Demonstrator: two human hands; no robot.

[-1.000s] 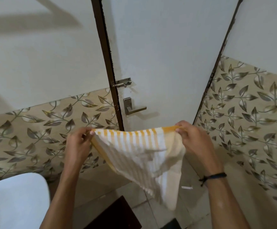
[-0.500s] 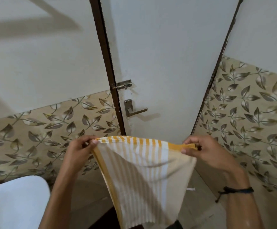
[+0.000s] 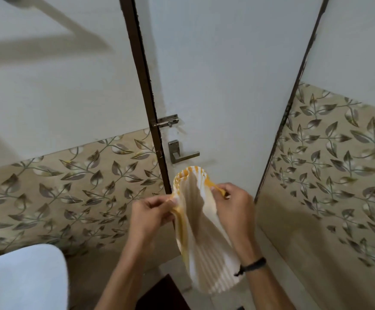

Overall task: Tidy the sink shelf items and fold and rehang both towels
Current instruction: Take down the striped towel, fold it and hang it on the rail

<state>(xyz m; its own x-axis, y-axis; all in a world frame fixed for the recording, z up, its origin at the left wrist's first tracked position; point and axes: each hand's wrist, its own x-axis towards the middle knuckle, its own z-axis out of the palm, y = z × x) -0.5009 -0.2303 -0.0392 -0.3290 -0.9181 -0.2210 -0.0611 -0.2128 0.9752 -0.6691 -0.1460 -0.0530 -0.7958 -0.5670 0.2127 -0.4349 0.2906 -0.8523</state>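
Observation:
A white towel with yellow stripes (image 3: 201,229) hangs in front of me, bunched between both hands. My left hand (image 3: 149,214) pinches its yellow top edge on the left. My right hand (image 3: 233,204) pinches the other top corner on the right. The hands are close together, so the top edge bows up into a loop between them. The rest of the cloth droops down past my right wrist, which wears a black band. No sink shelf or second towel is in view.
A white door (image 3: 226,86) with a bolt latch (image 3: 167,121) and a lever handle (image 3: 182,153) stands straight ahead. Leaf-patterned tiles (image 3: 70,186) cover the lower walls on both sides. A white rounded fixture (image 3: 21,278) sits at the lower left.
My hands have come together from a wide spread. The towel's top edge, stretched flat before, now bows upward in a loop, and the cloth hangs narrower.

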